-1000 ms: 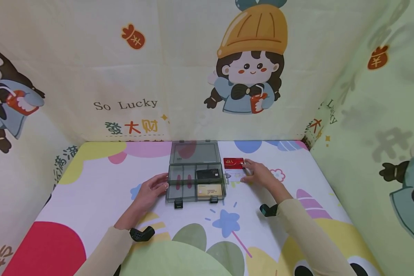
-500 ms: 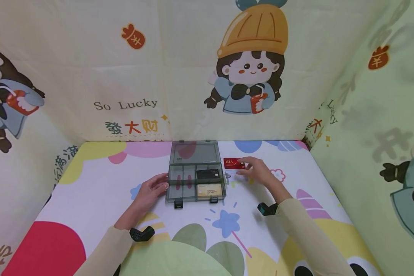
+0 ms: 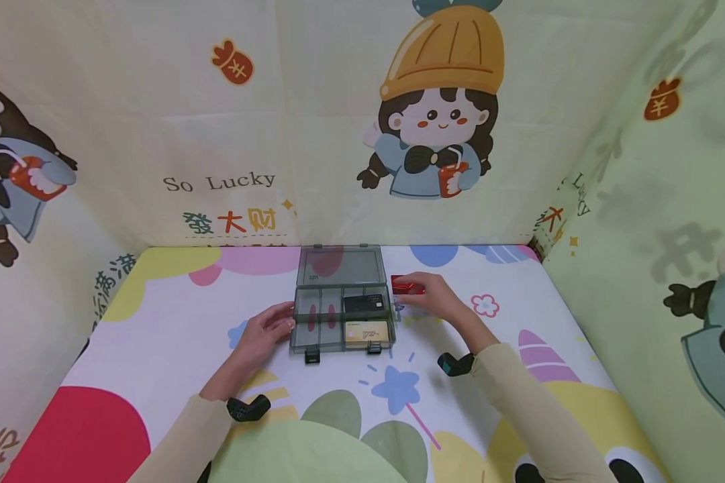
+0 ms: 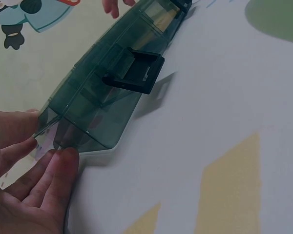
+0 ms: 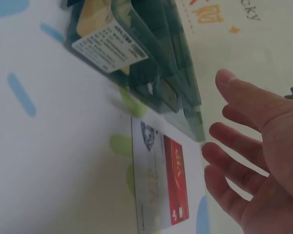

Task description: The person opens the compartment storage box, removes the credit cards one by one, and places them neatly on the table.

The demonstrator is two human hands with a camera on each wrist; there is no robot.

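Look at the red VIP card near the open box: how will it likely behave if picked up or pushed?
The red VIP card looks thin with straight edges, so it is probably light and fairly stiff. Lying flat, it would likely slide rather than roll or tip, and may be awkward to pinch.

You can enter the box from above, since its lid lies folded back on the far side. Inside, dividers make narrow slots on the left; the black card and gold card take up the right compartments. Your left hand blocks the left wall, and latches jut out in front. Your right hand has open table to its right.
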